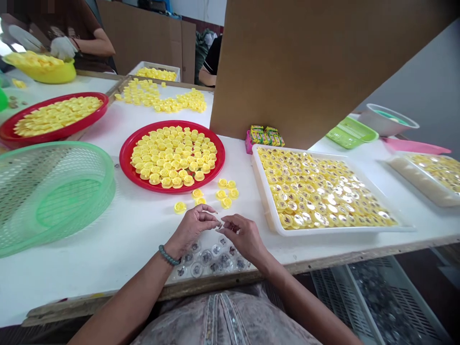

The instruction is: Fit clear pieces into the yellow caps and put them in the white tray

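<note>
My left hand [197, 227], with a beaded bracelet on its wrist, pinches a tiny dark piece [219, 224] too small to name. Facing it, my right hand [241, 235] has its thumb and fingertips curled close to the same piece; what they hold is hidden. Below both hands, clear round pieces with dark centres [206, 257] lie at the table's front edge. Several loose yellow pieces [222, 194] lie just beyond my fingers. Behind them a red tray [124, 160] holds many yellow pieces.
A white tray [268, 211] of covered yellow pieces stands right, a green basket [104, 191] left. A cardboard panel [280, 67] rises behind. Further off are another red tray [102, 103] and a person's gloved hands [63, 48] at a yellow bowl [59, 73].
</note>
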{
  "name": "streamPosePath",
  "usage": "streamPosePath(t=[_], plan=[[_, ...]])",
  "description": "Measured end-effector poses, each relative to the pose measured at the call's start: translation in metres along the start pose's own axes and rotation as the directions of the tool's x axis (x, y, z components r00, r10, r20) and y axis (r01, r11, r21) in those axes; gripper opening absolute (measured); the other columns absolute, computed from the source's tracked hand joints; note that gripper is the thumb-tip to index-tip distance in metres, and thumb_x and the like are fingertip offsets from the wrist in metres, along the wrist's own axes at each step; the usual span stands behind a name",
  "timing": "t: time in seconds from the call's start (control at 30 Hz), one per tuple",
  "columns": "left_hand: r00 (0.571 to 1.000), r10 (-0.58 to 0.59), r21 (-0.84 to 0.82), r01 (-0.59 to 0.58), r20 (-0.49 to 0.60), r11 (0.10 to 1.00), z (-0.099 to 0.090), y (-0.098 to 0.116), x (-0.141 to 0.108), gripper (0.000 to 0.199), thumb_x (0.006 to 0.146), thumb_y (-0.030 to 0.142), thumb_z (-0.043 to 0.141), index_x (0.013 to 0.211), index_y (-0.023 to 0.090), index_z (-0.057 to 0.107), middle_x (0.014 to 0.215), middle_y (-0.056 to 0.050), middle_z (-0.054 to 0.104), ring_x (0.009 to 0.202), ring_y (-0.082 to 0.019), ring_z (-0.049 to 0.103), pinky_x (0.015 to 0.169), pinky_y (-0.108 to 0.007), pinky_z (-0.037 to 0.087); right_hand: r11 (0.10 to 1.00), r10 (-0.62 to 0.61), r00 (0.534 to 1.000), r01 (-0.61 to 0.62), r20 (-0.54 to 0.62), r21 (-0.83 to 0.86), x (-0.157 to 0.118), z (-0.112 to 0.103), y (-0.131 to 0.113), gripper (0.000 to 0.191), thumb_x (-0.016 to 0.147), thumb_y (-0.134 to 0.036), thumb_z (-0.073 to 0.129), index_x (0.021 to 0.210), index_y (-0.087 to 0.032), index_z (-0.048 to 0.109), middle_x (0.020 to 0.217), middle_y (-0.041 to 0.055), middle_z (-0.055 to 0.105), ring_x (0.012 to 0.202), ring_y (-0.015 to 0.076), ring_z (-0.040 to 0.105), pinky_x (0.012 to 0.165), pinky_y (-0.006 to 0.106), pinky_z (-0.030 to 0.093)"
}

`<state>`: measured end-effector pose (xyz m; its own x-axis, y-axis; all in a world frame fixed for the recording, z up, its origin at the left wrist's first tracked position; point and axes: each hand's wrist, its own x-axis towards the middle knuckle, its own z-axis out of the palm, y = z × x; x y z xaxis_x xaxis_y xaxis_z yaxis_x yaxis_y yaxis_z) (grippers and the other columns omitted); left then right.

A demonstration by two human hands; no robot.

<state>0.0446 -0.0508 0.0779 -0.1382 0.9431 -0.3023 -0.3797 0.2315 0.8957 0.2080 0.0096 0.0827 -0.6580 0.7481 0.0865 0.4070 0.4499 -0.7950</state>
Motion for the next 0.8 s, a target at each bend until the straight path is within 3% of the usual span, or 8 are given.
streamPosePath(t=[0.1,0.27,0.37,0.57,0.63,0.7,0.77,0.8], plan=[[1.0,0.025,0.023,-0.024,-0.017,0.999,0.002,0.0,0.001,0.033,0.063,0.02,0.073,0.09,0.016,0.055,0.074,-0.002,0.069,0.071,-0.013,0.063,0.07,-0.025,0.045,0.982,0.12,0.992,-0.116,-0.022,0.148,0.0,0.002,0.001,0.018,0.076,-0.028,0.066,0.089,-0.015,0.063,0.067,-0.0004,0.062,0.058,0.0113,0.056,0.054,0.021,0.045],[0.998,0.058,0.082,-0.056,-0.029,0.995,0.003,-0.003,0.003,0.033,0.062,0.02,0.074,0.09,0.016,0.057,0.073,-0.002,0.068,0.066,-0.012,0.06,0.061,-0.022,0.044,0.994,-0.086,0.996,0.085,-0.01,-0.065,-0.001,-0.001,-0.002,0.028,0.077,-0.026,0.064,0.105,-0.021,0.06,0.088,0.0039,0.062,0.075,0.0148,0.058,0.061,0.023,0.048],[0.996,0.084,0.115,-0.08,-0.027,0.99,0.004,-0.005,0.003,0.031,0.064,0.02,0.07,0.092,0.016,0.058,0.071,-0.002,0.068,0.063,-0.012,0.06,0.064,-0.024,0.045,0.96,-0.177,0.984,0.172,0.001,-0.222,0.0,0.0,-0.003,0.024,0.081,-0.027,0.06,0.104,-0.021,0.06,0.093,0.0073,0.061,0.081,0.018,0.058,0.064,0.027,0.049],[0.986,0.153,0.263,-0.131,-0.063,0.956,-0.001,0.001,0.003,0.027,0.07,0.026,0.065,0.094,0.017,0.058,0.072,-0.002,0.068,0.068,-0.015,0.062,0.068,-0.026,0.047,0.924,-0.209,0.978,0.193,-0.015,-0.33,0.005,0.009,-0.007,0.018,0.081,-0.023,0.058,0.099,-0.02,0.06,0.089,0.007,0.061,0.08,0.018,0.059,0.069,0.028,0.048],[0.955,0.255,0.471,-0.158,-0.15,0.868,-0.008,0.005,0.003,0.022,0.074,0.032,0.061,0.091,0.018,0.059,0.079,-0.003,0.068,0.07,-0.015,0.061,0.069,-0.027,0.047,0.938,-0.192,0.98,0.171,-0.041,-0.303,0.007,0.009,-0.005,0.02,0.079,-0.022,0.06,0.098,-0.021,0.061,0.088,0.0057,0.062,0.077,0.0169,0.06,0.068,0.027,0.049],[0.883,0.402,0.714,-0.119,-0.241,0.69,-0.015,0.008,0.005,0.021,0.075,0.035,0.059,0.089,0.019,0.06,0.09,-0.005,0.066,0.068,-0.015,0.06,0.068,-0.027,0.046,0.949,-0.178,0.982,0.156,-0.059,-0.276,0.008,0.006,-0.002,0.022,0.077,-0.022,0.061,0.099,-0.021,0.061,0.089,0.0054,0.062,0.077,0.0165,0.06,0.066,0.026,0.049],[0.831,0.504,0.869,-0.051,-0.235,0.491,-0.022,0.01,0.009,0.024,0.077,0.035,0.058,0.094,0.019,0.059,0.101,-0.007,0.064,0.07,-0.016,0.06,0.071,-0.029,0.045,0.956,-0.17,0.984,0.151,-0.055,-0.252,0.008,0.003,0.001,0.025,0.077,-0.021,0.06,0.102,-0.021,0.06,0.092,0.0056,0.062,0.077,0.0161,0.06,0.065,0.026,0.05],[0.828,0.523,0.911,-0.036,-0.203,0.411,-0.024,0.01,0.01,0.025,0.077,0.033,0.057,0.098,0.019,0.058,0.106,-0.008,0.062,0.076,-0.019,0.061,0.074,-0.031,0.045,0.958,-0.169,0.984,0.153,-0.048,-0.242,0.008,0.001,0.002,0.026,0.077,-0.02,0.06,0.104,-0.021,0.06,0.093,0.0057,0.062,0.076,0.0158,0.06,0.064,0.025,0.05]])
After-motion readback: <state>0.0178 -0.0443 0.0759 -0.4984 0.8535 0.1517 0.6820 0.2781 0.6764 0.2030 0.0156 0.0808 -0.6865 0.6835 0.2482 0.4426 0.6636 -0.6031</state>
